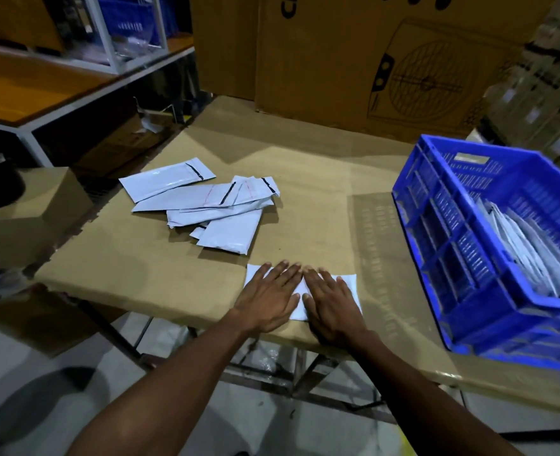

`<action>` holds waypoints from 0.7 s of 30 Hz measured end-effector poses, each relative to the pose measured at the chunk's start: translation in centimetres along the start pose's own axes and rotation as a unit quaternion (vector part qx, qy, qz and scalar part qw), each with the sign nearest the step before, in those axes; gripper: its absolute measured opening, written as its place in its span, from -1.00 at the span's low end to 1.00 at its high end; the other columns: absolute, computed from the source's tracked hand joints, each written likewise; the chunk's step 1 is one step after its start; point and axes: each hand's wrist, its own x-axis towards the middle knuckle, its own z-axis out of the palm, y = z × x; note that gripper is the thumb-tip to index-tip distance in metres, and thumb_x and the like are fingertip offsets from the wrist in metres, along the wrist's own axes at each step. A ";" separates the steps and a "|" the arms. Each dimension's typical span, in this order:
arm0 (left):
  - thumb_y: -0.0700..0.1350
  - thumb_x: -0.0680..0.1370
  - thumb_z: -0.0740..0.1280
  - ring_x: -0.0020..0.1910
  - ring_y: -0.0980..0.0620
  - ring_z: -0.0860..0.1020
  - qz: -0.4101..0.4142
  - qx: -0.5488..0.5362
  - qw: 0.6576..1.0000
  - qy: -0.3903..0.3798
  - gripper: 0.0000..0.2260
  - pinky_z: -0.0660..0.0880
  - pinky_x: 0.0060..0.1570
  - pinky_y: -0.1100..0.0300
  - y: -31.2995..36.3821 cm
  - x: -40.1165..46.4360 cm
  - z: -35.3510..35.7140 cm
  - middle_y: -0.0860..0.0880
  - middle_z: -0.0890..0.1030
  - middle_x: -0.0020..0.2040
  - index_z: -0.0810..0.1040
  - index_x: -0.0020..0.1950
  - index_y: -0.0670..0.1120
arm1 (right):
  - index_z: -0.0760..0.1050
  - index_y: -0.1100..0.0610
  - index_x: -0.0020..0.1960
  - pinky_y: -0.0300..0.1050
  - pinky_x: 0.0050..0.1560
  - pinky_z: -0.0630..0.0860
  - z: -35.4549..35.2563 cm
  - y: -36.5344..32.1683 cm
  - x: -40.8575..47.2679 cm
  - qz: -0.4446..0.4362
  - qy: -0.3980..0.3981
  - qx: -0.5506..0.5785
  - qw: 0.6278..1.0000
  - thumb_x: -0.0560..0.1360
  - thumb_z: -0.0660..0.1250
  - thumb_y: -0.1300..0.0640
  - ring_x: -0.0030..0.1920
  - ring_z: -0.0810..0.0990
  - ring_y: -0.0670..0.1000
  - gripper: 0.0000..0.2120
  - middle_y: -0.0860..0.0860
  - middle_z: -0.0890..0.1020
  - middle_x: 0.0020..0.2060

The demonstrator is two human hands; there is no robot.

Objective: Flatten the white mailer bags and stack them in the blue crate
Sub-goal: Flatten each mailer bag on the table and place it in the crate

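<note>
A white mailer bag (349,284) lies flat near the front edge of the cardboard-covered table (305,179). My left hand (268,297) and my right hand (333,304) press on it side by side, palms down, fingers straight. They hide most of the bag. A loose pile of several white mailer bags (206,205) lies behind and to the left. The blue crate (436,225) stands at the right on the table, with several flattened mailer bags (528,255) stacked inside it.
Large cardboard boxes (370,60) stand along the table's back edge. A small brown box (31,209) sits to the left beside the table. White metal shelving (74,80) with another blue crate is at the far left. The table's front edge is just under my wrists.
</note>
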 end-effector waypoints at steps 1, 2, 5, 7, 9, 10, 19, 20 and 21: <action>0.17 0.60 -0.26 0.64 -0.02 0.03 -0.009 -0.001 1.000 -0.005 -0.33 -0.06 0.58 -0.06 -0.1 -0.1 -0.1 0.01 0.08 0.66 0.10 0.66 -0.05 | 0.21 0.08 0.56 0.21 0.46 0.24 -0.1 0.1 -0.1 0.010 -0.002 -0.011 1.000 0.64 -0.05 -0.11 0.54 0.21 0.11 -0.45 -0.01 0.26 0.55; 0.19 0.59 -0.28 0.64 -0.02 0.00 -0.020 -0.002 1.000 -0.010 -0.31 -0.10 0.58 -0.04 -0.4 -0.4 -0.1 0.02 0.04 0.67 0.06 0.67 -0.04 | 0.21 0.04 0.56 0.22 0.47 0.20 -0.2 0.3 -0.2 0.022 -0.004 -0.019 1.000 0.64 -0.07 -0.15 0.55 0.19 0.11 -0.45 -0.03 0.23 0.56; 0.19 0.63 -0.22 0.64 -0.01 -0.08 -0.059 -0.003 0.998 -0.014 -0.37 -0.12 0.58 -0.03 -1.9 -1.5 -0.1 0.04 -0.05 0.68 -0.03 0.68 -0.02 | 0.15 -0.01 0.59 0.22 0.52 0.06 -0.1 0.7 -0.7 0.047 -0.024 -0.039 0.998 0.63 -0.17 -0.23 0.58 0.08 0.08 -0.39 -0.05 0.13 0.59; 0.17 0.69 -0.13 0.64 0.00 -0.11 -0.085 -0.011 0.996 -0.014 -0.42 -0.12 0.58 -0.02 -3.1 -2.5 -0.2 0.05 -0.09 0.68 -0.06 0.68 -0.02 | 0.04 -0.03 0.61 0.20 0.54 -0.05 -0.1 0.8 -0.7 0.054 -0.035 -0.040 0.997 0.62 -0.22 -0.27 0.59 -0.04 0.05 -0.37 -0.07 0.01 0.60; 0.17 0.70 -0.11 0.64 0.02 -0.14 -0.103 -0.015 0.994 -0.014 -0.42 -0.13 0.58 -0.03 -3.6 -3.3 -0.4 0.04 -0.11 0.68 -0.08 0.68 -0.03 | -0.04 -0.04 0.62 0.18 0.55 -0.11 -0.1 0.9 -0.7 0.057 -0.041 -0.029 0.997 0.60 -0.25 -0.29 0.60 -0.12 0.03 -0.35 -0.09 -0.08 0.60; 0.17 0.70 -0.11 0.64 0.02 -0.15 -0.110 -0.017 0.994 -0.017 -0.41 -0.13 0.59 -0.04 -3.6 -3.6 -0.5 0.04 -0.13 0.67 -0.10 0.68 -0.04 | -0.07 -0.05 0.62 0.18 0.55 -0.14 -0.2 0.9 -0.7 0.058 -0.045 -0.025 0.997 0.60 -0.27 -0.30 0.59 -0.16 0.02 -0.34 -0.09 -0.11 0.60; 0.15 0.69 -0.11 0.64 0.03 -0.16 -0.127 -0.022 0.991 -0.031 -0.42 -0.13 0.58 -0.10 -3.0 -3.5 -1.0 0.03 -0.14 0.67 -0.10 0.68 -0.02 | 0.26 0.24 0.52 0.40 0.42 0.09 -2.2 -2.7 1.7 0.016 -0.081 -0.037 0.996 0.53 -0.15 -0.11 0.53 0.21 0.20 -0.31 0.13 0.22 0.55; 0.16 0.69 -0.11 0.64 0.03 -0.16 -0.128 -0.019 0.991 -0.034 -0.42 -0.14 0.58 -0.10 -3.0 -3.5 -0.9 0.03 -0.15 0.67 -0.10 0.68 0.00 | 0.35 0.25 0.47 0.43 0.36 0.20 -1.9 -3.6 2.1 -0.007 -0.071 -0.020 0.997 0.58 -0.11 -0.08 0.48 0.33 0.20 -0.37 0.14 0.32 0.50; 0.17 0.69 -0.13 0.64 0.03 -0.17 -0.129 -0.016 0.991 -0.037 -0.42 -0.14 0.58 -0.10 -3.0 -3.5 -1.0 0.04 -0.15 0.67 -0.10 0.68 0.01 | 0.36 0.23 0.47 0.42 0.35 0.25 -1.4 -4.4 2.3 -0.021 -0.064 -0.001 0.998 0.64 -0.14 -0.10 0.46 0.36 0.18 -0.38 0.12 0.36 0.48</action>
